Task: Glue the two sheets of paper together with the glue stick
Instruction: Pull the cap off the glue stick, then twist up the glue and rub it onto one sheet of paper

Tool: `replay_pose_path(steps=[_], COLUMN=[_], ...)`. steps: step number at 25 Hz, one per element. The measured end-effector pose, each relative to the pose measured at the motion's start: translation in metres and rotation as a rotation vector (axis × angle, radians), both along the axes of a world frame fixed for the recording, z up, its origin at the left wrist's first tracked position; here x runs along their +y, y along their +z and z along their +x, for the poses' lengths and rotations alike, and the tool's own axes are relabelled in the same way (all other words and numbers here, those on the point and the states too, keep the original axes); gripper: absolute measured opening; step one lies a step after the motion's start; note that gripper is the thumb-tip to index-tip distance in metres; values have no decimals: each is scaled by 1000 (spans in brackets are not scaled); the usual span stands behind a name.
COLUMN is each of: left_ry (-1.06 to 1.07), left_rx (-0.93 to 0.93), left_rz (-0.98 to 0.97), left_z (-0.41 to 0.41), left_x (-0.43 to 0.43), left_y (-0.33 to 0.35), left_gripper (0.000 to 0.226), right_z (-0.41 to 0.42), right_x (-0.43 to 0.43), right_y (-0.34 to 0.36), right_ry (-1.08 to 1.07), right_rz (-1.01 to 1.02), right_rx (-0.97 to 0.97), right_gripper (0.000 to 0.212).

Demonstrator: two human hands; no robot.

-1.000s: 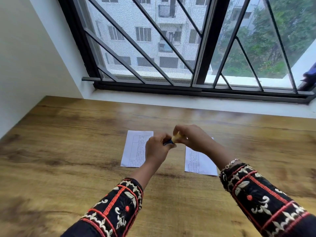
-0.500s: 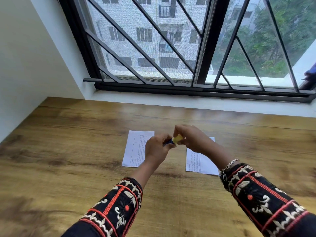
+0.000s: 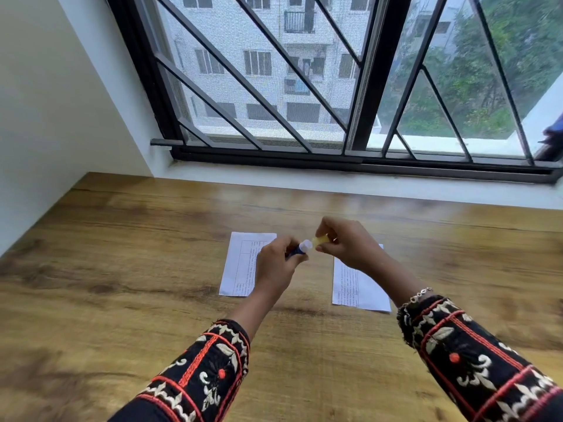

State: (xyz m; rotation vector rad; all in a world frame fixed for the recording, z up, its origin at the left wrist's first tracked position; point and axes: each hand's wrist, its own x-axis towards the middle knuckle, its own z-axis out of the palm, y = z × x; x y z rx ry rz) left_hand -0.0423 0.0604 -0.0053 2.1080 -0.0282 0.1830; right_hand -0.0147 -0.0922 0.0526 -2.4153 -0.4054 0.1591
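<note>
Grips the blue barrel of the glue stick in the left hand, fingers curled tight round it, white neck pointing toward the right edge of the tabletop. Pinches the yellow cap between thumb and fingertips of the right hand, drawn just off that neck: probably uncapping, one hand as anchor, the other pulling. Contact between cap and neck: impossible to tell. Holds both raised above the tabletop, over the gap between the two printed sheets, likely to spare the paper any nudge while staying close for the gluing ahead. Leaves the left sheet flat, partly hidden behind the left hand, and the right sheet flat too, partly under the right wrist, well apart from its partner and roughly level with it. Both around the middle of the tabletop, nearer the far edge than the near one. No glue on either yet, by the look of it. Brown wood grain all over the tabletop, a white wall along its left edge, a white sill along its far edge. Above the sill, a black-framed window with slanted bars; beyond, a pale apartment block and green trees. Black embroidered sleeves on both forearms, a beaded bracelet at the right wrist.
</note>
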Motion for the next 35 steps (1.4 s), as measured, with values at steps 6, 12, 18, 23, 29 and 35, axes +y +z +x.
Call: replay_pose_path(steps=[6,12,18,23,29,35], left_ry=[65,92,92,99,113,144], left_rx=[32,33,25,26,32,-14], left_rz=[-228,-277,-289,-298,-314,-450], left_z=[-5,-11,-17,-17,-18,-17], left_x=[8,12,13,13,10,0], left_y=[0,-3,-7,-9,-7,7], left_gripper=[16,14,15,17,20,21], right_z=[-11,-24,-30,-31,-31,-38], right_x=[-5,6,14,10,8,21], right_y=[-34,-63,-83,-89,-89,-69], right_ry=[-109,-176,-124,-89,-60,-355], right_rz=[400,368,182,59,83,917], right_rx=[181,115,118,100,86,180], right_gripper=[21,22,28,29,46,26])
